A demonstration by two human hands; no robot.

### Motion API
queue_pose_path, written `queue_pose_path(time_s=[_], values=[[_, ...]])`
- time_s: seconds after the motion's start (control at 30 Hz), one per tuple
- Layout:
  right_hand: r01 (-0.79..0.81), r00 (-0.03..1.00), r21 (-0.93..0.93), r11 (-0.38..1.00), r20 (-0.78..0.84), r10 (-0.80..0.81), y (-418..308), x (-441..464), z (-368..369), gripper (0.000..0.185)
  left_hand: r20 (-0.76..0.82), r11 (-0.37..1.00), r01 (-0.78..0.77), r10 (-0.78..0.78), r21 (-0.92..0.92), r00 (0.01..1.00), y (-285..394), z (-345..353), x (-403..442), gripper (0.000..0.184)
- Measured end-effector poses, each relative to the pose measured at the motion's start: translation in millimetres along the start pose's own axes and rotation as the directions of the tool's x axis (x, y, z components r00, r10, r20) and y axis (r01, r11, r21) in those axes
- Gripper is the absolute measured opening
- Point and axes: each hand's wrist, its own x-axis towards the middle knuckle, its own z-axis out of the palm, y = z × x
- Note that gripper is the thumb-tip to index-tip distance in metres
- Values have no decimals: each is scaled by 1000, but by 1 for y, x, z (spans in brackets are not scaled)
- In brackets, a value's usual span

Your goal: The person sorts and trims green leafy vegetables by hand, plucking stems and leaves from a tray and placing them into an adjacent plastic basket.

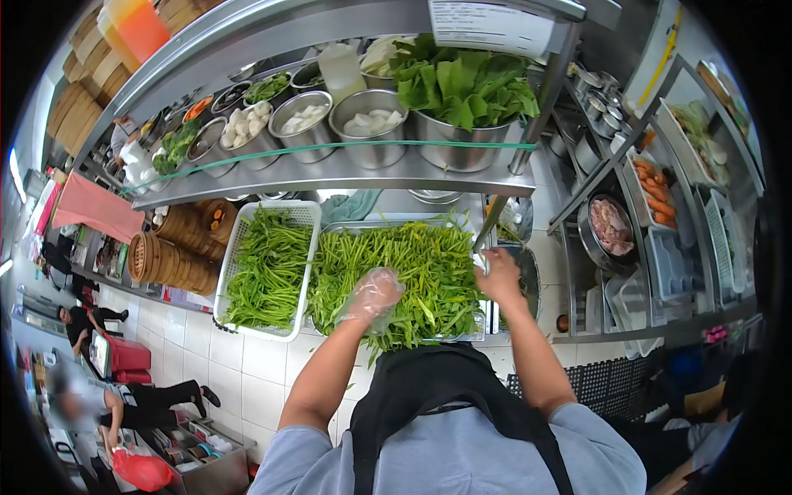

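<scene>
Long-stemmed leafy greens (437, 289) are heaped in a wide metal tray (371, 223) in front of me. My left hand (375, 295), in a clear plastic glove, is curled down into the middle of the heap; its fingertips are hidden among the stems. At the tray's right edge, my bare right hand (500, 276) is closed beside a metal post (492, 221), and what its fingers hold cannot be made out. A white plastic basket (309, 272) with more greens (266, 268) stands just left of the tray.
Above the tray runs a steel shelf (346, 183) with metal pots of cut vegetables, one full of large green leaves (470, 87). Bamboo steamers (161, 256) stand at left. A rack (594, 326) at right holds carrots (656, 194) and a bowl of meat (609, 227). Other people are at left.
</scene>
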Motion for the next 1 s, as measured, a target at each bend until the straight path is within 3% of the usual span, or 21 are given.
queue_pose_path(time_s=[0.03, 0.1, 0.13, 0.17, 0.23, 0.27, 0.33, 0.37, 0.43, 0.47, 0.53, 0.57, 0.63, 0.67, 0.7, 0.8, 0.83, 0.9, 0.93, 0.97, 1.0], values=[[79, 996, 204, 976, -55, -69, -11, 1, 10, 32, -55, 1000, -13, 12, -23, 998, -9, 9, 7, 53], [22, 994, 498, 867, 79, -71, -47, 0, 5, 30, -145, 994, -107, 105, -4, 984, 2, -9, 0, 42], [-99, 975, 643, 760, 214, -53, -56, 1, 14, 34, -16, 984, -65, 63, -167, 998, 2, -19, 3, 39], [-104, 976, 648, 755, 211, -47, -67, 0, 26, 34, 116, 948, 2, 37, -319, 993, 2, -26, 5, 38], [-55, 975, 846, 530, 159, -152, -89, 1, 44, 34, 84, 892, -24, 69, -452, 994, 5, -34, -4, 31], [-51, 976, 848, 528, 154, -154, -96, 3, 44, 34, 104, 841, 6, 60, -542, 993, 12, -43, -12, 30], [-38, 891, 925, 378, 203, -406, -109, 7, 32, 30, 161, 747, 57, 67, -663, 985, 13, -49, -14, 33], [-36, 889, 925, 378, 203, -411, -110, 12, 28, 30, 156, 746, 56, 65, -664, 986, 14, -50, -16, 33], [-31, 792, 753, 658, 420, -443, -110, 21, 25, 21, 165, 664, 98, 39, -741, 985, 18, -57, -27, 39], [-28, 787, 753, 657, 422, -450, -111, 20, 26, 21, 160, 661, 98, 34, -744, 986, 11, -55, -27, 39], [-84, 797, 875, 477, 347, -494, -114, 17, 27, 22, 163, 731, 87, 34, -677, 986, 2, -56, -27, 53], [-83, 794, 875, 478, 348, -499, -113, 17, 26, 22, 159, 729, 87, 30, -679, 987, -3, -54, -29, 53], [-298, 774, 778, 552, 536, -337, -113, 15, 13, 25, 126, 722, 137, -69, -678, 990, 7, -64, -42, 58], [-73, 854, 817, 572, 348, -388, -111, 13, 18, 24, 124, 749, 129, -64, -650, 990, 4, -64, -42, 66], [-72, 853, 816, 573, 349, -389, -110, 14, 19, 24, 123, 748, 129, -64, -651, 990, 6, -66, -44, 66], [-285, 927, 843, 456, 364, -93, -105, 22, 13, 22, 80, 842, 94, -61, -531, 995, 11, -74, -52, 62], [-284, 927, 843, 457, 363, -94, -105, 22, 7, 22, 97, 870, 104, -65, -482, 993, 11, -76, -53, 63], [-481, 845, 834, 269, 523, -112, -107, 18, -17, 30, 116, 895, 108, -63, -432, 991, 15, -79, -53, 63], [-454, 844, 848, 272, 508, -174, -107, 16, -20, 46, 156, 906, 98, -36, -411, 987, 19, -82, -52, 59], [-454, 846, 848, 273, 507, -168, -105, 16, -13, 46, 196, 917, 88, -11, -389, 981, 22, -82, -51, 56], [-304, 898, 856, 417, 404, -174, -108, 17, -7, 50, 131, 909, 53, 2, -414, 991, 27, -83, -55, 51]])
